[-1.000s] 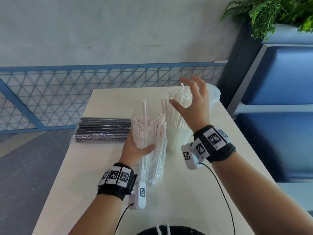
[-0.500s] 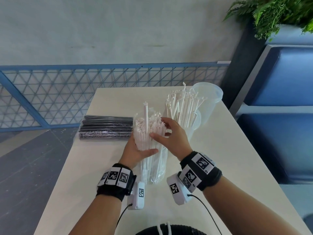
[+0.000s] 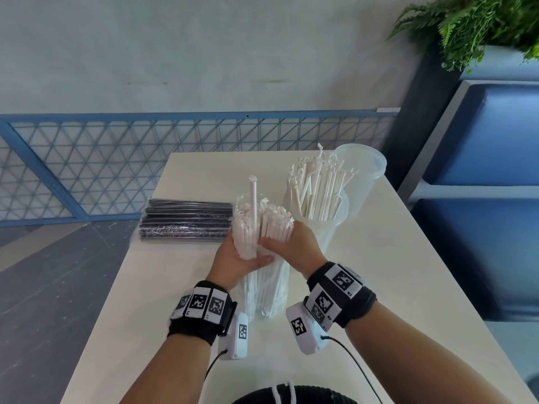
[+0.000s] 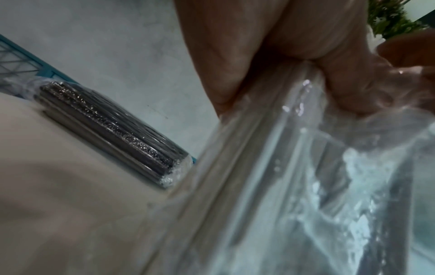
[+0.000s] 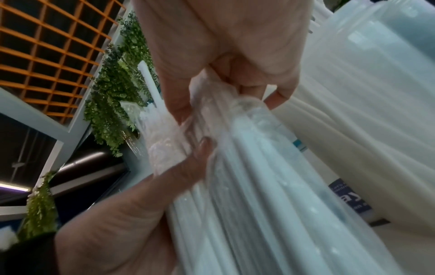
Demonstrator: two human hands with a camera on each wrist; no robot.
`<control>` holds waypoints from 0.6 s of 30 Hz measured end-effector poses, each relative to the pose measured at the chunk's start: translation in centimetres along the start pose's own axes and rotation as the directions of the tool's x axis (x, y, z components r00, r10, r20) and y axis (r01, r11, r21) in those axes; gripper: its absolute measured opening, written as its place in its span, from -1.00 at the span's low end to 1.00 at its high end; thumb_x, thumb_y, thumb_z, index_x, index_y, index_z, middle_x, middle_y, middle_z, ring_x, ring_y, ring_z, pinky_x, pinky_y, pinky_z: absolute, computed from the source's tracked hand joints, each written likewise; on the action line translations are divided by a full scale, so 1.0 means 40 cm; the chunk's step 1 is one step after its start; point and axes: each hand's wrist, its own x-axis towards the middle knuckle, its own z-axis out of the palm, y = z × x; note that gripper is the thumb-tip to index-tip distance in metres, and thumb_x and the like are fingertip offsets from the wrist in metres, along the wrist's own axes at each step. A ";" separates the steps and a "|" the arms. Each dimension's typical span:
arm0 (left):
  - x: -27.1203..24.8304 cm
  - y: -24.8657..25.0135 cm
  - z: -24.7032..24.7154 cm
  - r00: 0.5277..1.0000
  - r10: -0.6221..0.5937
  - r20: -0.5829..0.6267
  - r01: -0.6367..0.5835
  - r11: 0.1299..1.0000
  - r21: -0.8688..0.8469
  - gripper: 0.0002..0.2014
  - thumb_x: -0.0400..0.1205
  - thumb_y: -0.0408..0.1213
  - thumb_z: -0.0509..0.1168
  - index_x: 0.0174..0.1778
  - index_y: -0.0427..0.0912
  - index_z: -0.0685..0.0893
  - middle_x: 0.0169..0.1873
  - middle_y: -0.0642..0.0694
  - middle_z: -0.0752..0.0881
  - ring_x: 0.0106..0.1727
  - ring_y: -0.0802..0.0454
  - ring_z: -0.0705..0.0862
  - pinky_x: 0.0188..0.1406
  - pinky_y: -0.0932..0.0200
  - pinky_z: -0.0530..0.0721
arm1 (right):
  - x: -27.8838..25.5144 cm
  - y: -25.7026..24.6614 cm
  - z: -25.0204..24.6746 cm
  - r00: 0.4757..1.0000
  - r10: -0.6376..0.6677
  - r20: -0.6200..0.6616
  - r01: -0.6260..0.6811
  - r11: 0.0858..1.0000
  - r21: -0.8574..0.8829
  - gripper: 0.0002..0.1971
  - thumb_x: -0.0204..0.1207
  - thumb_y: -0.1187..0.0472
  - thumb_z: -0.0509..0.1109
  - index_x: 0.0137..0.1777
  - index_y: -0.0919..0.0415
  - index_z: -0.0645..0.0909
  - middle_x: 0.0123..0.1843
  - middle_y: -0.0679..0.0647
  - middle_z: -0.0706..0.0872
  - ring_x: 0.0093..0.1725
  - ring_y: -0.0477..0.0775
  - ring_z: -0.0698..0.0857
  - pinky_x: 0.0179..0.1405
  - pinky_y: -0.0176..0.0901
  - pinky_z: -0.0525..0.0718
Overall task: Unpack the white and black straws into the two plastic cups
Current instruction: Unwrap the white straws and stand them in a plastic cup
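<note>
A clear plastic bag of white straws (image 3: 267, 284) stands upright on the white table (image 3: 393, 287). My left hand (image 3: 233, 252) grips the bag's left side, thumb across its front. My right hand (image 3: 291, 246) grips a bunch of white straws (image 3: 275, 221) at the bag's open top; the right wrist view shows its fingers (image 5: 277, 93) curled round them. One straw (image 3: 253, 205) sticks up higher. A plastic cup (image 3: 335, 228) just right holds several white straws (image 3: 318, 188). An empty clear cup (image 3: 361, 173) stands behind it. A wrapped pack of black straws (image 3: 186, 220) lies flat at left (image 4: 113, 128).
A blue mesh railing (image 3: 116, 164) runs behind the table's far edge. Blue padded seating (image 3: 481, 170) and a fern planter (image 3: 481, 24) stand to the right. Floor drops away left of the table edge (image 3: 110, 287).
My right hand came down from above the filled cup, moved left to the bag and closed on a bunch of straws. The left hand kept its hold on the bag.
</note>
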 end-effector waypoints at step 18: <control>0.009 0.007 -0.002 0.999 0.039 -0.019 -0.036 0.991 0.131 -0.47 0.23 -0.23 0.62 0.12 -0.12 0.67 0.00 0.03 0.78 0.07 0.13 0.74 0.19 0.09 0.64 | 0.067 -0.125 -0.152 0.942 0.064 -0.331 0.130 0.837 0.532 -0.73 0.42 0.30 0.43 0.04 0.50 0.61 -0.28 0.16 0.76 -0.27 0.10 0.73 -0.13 0.06 0.74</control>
